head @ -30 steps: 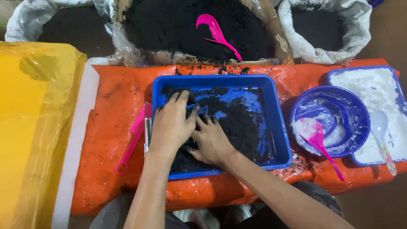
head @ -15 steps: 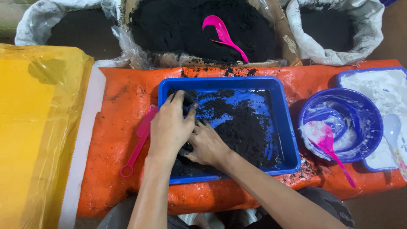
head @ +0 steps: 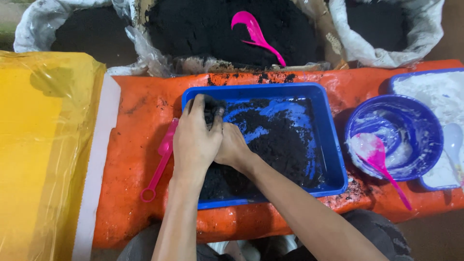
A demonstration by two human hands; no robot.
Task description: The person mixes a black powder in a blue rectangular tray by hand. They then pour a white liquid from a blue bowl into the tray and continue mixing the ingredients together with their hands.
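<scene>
- The left hand (head: 193,142) lies palm-down over the near-left part of the blue tray (head: 333,159), its fingers curled over a clump of black soil (head: 210,107) raised just above the tray's back-left corner. The grip looks closed round the clump, though how tight it is cannot be told.
- The right hand (head: 233,147) is tucked against the left one, touching it, fingers bent down into the soil in the tray. Its grip is mostly hidden under the left hand, so I cannot tell what it has hold of. The two hands together seem placed to press soil between them.
- The tray's wet dark mix (head: 275,145) is heaped toward the near side, leaving smeared blue floor bare at the back.
- A pink spoon (head: 159,162) lies just left of the tray on the orange-covered surface (head: 140,125), within reach of the left hand.
- To the right, a round blue bowl (head: 425,130) holds white paste and a pink scoop (head: 377,157) leaning out over its near rim; beyond it is a tray of white powder (head: 435,89).
- Farthest off, open sacks of black soil (head: 203,29) stand against the surface's back edge, one with a pink ladle (head: 253,31) resting on top.
</scene>
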